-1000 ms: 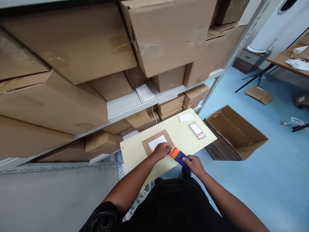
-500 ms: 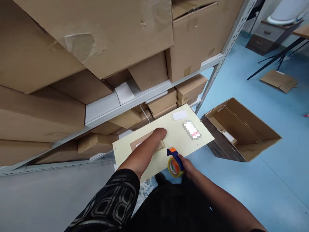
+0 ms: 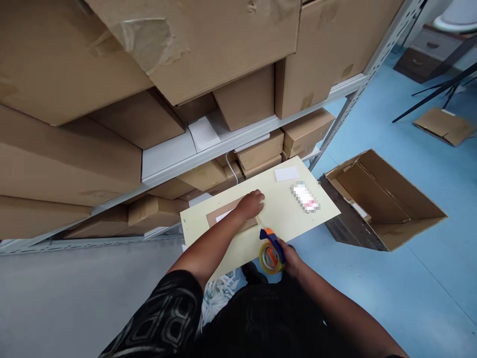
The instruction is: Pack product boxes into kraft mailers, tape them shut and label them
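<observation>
A flat cardboard box (image 3: 213,219) with a white label lies on a cream-coloured board (image 3: 283,214). My left hand (image 3: 252,204) bends over the box's right end, its fingers curled at the edge and their tips partly hidden. In my right hand (image 3: 292,259) is a blue and orange tape dispenser (image 3: 275,243) with a roll of clear yellowish tape. Its cutting end is just beyond the box's near right corner. On the board's right part lie a white slip (image 3: 286,173) and a blurred-out flat item (image 3: 304,197).
A metal shelf (image 3: 257,130) stacked with cardboard boxes (image 3: 238,44) runs along the far side and left. To the board's right an open carton (image 3: 406,199) stands on the blue floor, small items inside. White scraps (image 3: 219,293) lie below the board. A flattened carton (image 3: 443,125) is farther off.
The camera view has shifted, so the scene sits farther right. My left hand's fingers have come into clearer view at the box's end. The tape dispenser has turned slightly in my right hand.
</observation>
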`<move>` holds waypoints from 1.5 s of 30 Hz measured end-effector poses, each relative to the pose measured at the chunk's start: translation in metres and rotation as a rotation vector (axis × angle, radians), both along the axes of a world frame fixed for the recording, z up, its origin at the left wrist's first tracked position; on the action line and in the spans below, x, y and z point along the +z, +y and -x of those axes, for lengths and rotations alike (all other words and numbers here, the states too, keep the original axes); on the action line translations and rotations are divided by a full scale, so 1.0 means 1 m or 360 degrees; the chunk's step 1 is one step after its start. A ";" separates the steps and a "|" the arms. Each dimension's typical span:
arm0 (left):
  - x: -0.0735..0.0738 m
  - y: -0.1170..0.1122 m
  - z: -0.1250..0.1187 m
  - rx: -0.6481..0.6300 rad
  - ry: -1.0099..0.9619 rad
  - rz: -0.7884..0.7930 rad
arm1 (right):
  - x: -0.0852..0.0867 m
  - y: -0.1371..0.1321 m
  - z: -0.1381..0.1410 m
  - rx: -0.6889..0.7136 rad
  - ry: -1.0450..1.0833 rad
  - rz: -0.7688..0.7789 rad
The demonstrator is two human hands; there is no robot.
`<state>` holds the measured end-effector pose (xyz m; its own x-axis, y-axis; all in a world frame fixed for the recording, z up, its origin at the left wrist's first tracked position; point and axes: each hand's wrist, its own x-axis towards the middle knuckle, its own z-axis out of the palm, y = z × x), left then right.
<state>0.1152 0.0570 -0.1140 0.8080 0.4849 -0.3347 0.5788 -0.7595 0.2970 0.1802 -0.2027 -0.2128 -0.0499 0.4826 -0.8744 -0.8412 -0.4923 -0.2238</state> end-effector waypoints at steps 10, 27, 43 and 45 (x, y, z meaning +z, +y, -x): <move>0.019 0.002 0.213 -0.0244 0.0437 -0.0056 | -0.004 -0.016 0.034 -0.0035 0.0157 -0.0021; -0.012 -0.114 0.163 0.0368 0.0130 -0.0477 | 0.002 0.123 -0.054 0.0438 0.0094 -0.0160; -0.038 -0.100 0.136 0.0633 0.0062 -0.0256 | 0.001 0.057 -0.056 0.0410 0.0176 -0.0059; -0.039 -0.100 0.130 0.0693 0.0044 -0.0260 | -0.005 0.019 -0.037 0.0358 0.0209 -0.0035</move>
